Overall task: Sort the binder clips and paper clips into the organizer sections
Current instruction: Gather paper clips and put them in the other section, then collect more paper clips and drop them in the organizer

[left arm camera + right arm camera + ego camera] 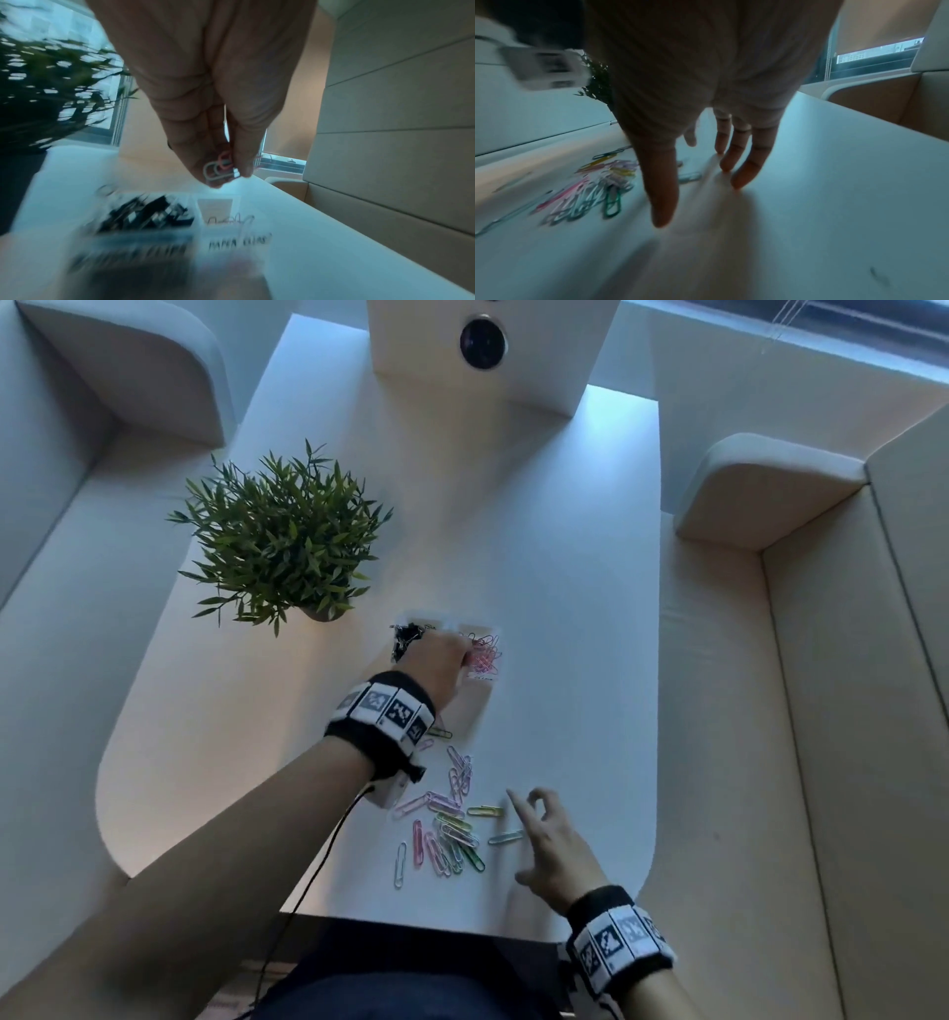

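Observation:
A clear organizer (pixel 475 683) sits mid-table; its left section holds black binder clips (pixel 405 639), its right section pink paper clips (pixel 485 652). My left hand (pixel 441 660) hovers over it, pinching a few paper clips (pixel 219 169), one white and one pink, above the section labelled for paper clips (pixel 239 242). A loose pile of coloured paper clips (pixel 447 819) lies nearer me. My right hand (pixel 544 839) is just right of the pile, fingers (pixel 741 168) spread and tips touching the table, holding nothing. A pale blue clip (pixel 506 837) lies by its fingers.
A potted green plant (pixel 280 536) stands left of the organizer. A white box with a dark lens (pixel 482 341) sits at the table's far end. Cushioned seats (pixel 770 490) flank the white table (pixel 575 618). A black cable (pixel 313 870) runs from my left wrist.

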`<state>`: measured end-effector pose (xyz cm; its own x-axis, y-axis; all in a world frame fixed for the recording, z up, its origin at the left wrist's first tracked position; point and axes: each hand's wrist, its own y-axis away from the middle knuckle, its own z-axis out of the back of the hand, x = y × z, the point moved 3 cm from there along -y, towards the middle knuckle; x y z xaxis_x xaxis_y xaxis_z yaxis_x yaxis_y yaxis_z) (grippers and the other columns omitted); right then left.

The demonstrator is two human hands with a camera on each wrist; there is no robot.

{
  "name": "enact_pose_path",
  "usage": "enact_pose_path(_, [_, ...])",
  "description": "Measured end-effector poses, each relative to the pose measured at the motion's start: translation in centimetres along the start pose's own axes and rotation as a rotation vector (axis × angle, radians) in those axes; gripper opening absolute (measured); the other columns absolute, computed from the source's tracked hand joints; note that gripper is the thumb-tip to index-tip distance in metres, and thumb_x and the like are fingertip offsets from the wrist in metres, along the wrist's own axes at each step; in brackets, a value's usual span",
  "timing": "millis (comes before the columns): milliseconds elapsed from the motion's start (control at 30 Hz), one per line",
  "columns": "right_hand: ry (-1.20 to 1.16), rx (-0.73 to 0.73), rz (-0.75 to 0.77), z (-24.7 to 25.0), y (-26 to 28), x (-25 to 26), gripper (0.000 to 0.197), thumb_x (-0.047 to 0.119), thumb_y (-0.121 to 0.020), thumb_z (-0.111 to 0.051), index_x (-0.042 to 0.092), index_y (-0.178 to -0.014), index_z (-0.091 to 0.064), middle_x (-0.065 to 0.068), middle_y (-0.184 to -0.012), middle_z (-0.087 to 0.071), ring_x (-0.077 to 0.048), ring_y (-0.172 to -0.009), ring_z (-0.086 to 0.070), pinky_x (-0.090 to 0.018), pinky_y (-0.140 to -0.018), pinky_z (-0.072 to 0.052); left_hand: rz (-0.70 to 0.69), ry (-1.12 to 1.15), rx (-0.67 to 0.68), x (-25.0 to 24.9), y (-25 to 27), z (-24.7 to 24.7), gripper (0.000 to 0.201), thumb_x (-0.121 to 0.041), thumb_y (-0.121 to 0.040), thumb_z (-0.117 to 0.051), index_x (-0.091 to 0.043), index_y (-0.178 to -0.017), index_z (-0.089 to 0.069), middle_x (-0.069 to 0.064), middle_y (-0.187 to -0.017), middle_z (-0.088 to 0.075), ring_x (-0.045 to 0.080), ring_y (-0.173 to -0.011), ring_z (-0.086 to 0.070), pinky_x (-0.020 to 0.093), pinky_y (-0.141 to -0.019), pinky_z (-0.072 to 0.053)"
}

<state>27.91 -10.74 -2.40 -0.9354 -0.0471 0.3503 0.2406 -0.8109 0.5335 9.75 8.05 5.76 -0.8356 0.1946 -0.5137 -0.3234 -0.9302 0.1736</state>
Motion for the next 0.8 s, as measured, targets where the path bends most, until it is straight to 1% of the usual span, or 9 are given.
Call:
enact_pose_path(133, [-0.03,-0.092,0.033,-0.6,-0.5,0.8,0.077,0.002,-0.071,-0.065,0.024,-0.137,-0.032,-0.005,-0.125,-0.035,-0.021,-0.098,-0.05,-0.025,-0.066,-0.053,0.06,-0.184,0.111,-2.0,-3.8,-0.2,0.013,0.004,-0.084,-0.052,-0.002,-0.089,-0.063,0.017,-0.088,-0.065,0.034,-0.083,-0.065,0.036,-0.071,-0.05])
enact_pose_path(233, [-0.072,-0.151,0.052,-0.7,-1.3,1.5,0.06,-0.004,-0.075,-0.059,0.022,-0.127,-0.045,-0.007,-0.118,-0.044,-0.021,-0.09,-0.054,-0.024,-0.063,-0.053,0.111,-0.318,0.206,-2.7,-5.0,-0.8,0.019,0.009,-0.083,-0.046,0.004,-0.095,-0.059,0.022,-0.096,-0.062,0.039,-0.091,-0.062,0.041,-0.074,-0.05])
enact_pose_path(300, [-0.063,-0.172,0.06,-0.6,-1.8,1.9,0.052,-0.004,-0.077,-0.059,0.022,-0.121,-0.05,-0.006,-0.115,-0.047,-0.019,-0.087,-0.055,-0.023,-0.064,-0.052,0.143,-0.335,0.229,-2.3,-5.6,-1.3,0.017,0.007,-0.084,-0.048,0.005,-0.098,-0.058,0.023,-0.1,-0.062,0.04,-0.094,-0.061,0.041,-0.076,-0.049])
enact_pose_path(400, [-0.079,-0.178,0.075,-0.4,-2.4,2.4,0.047,-0.004,-0.078,-0.06,0.019,-0.118,-0.054,-0.006,-0.113,-0.049,-0.018,-0.087,-0.057,-0.017,-0.067,-0.047,0.178,-0.211,0.166,-1.5,-6.1,-1.8,0.016,-0.005,-0.085,-0.06,0.003,-0.099,-0.061,0.021,-0.101,-0.064,0.038,-0.092,-0.062,0.04,-0.078,-0.05])
enact_pose_path(500, [-0.101,-0.192,0.108,-0.2,-3.2,2.9,0.05,-0.006,-0.077,-0.059,0.017,-0.121,-0.054,-0.007,-0.112,-0.051,-0.02,-0.087,-0.059,-0.022,-0.07,-0.053,0.184,-0.009,0.053,-0.6,-5.8,-1.3,0.03,-0.029,-0.083,-0.064,-0.003,-0.097,-0.066,0.017,-0.099,-0.068,0.033,-0.091,-0.063,0.036,-0.079,-0.05])
enact_pose_path(600, [-0.105,-0.189,0.159,0.1,-4.2,3.8,0.055,-0.003,-0.077,-0.061,0.021,-0.125,-0.051,-0.008,-0.114,-0.051,-0.021,-0.087,-0.059,-0.027,-0.068,-0.056,0.113,0.163,-0.116,0.2,-3.6,0.1,0.028,-0.029,-0.084,-0.062,-0.009,-0.102,-0.067,0.013,-0.102,-0.069,0.029,-0.094,-0.064,0.033,-0.083,-0.049])
enact_pose_path(667, [-0.093,-0.171,0.177,0.5,-5.2,4.2,0.069,0.001,-0.075,-0.067,0.027,-0.134,-0.041,-0.009,-0.124,-0.046,-0.023,-0.095,-0.057,-0.033,-0.07,-0.058,0.066,0.117,-0.133,1.1,-0.5,0.1,0.027,-0.029,-0.083,-0.062,-0.012,-0.104,-0.064,0.011,-0.105,-0.062,0.029,-0.094,-0.06,0.035,-0.081,-0.05])
enact_pose_path(733, [-0.04,-0.13,0.2,0.9,-6.4,4.6,0.087,0.008,-0.071,-0.075,0.032,-0.141,-0.028,-0.011,-0.139,-0.035,-0.027,-0.105,-0.052,-0.038,-0.076,-0.057,0.135,-0.036,0.019,2.7,4.1,-1.2,0.05,-0.044,-0.078,-0.064,-0.015,-0.118,-0.053,0.01,-0.118,-0.051,0.029,-0.104,-0.053,0.04,-0.084,-0.05])
enact_pose_path(800, [0.087,-0.079,0.251,1.5,-7.6,5.2,0.095,0.015,-0.068,-0.079,0.03,-0.144,-0.024,-0.012,-0.147,-0.027,-0.029,-0.111,-0.044,-0.041,-0.08,-0.055,0.248,-0.174,0.232,4.4,9.4,-3.2,0.094,-0.065,-0.067,-0.064,-0.015,-0.138,-0.028,0.012,-0.132,-0.037,0.03,-0.113,-0.046,0.042,-0.085,-0.049])
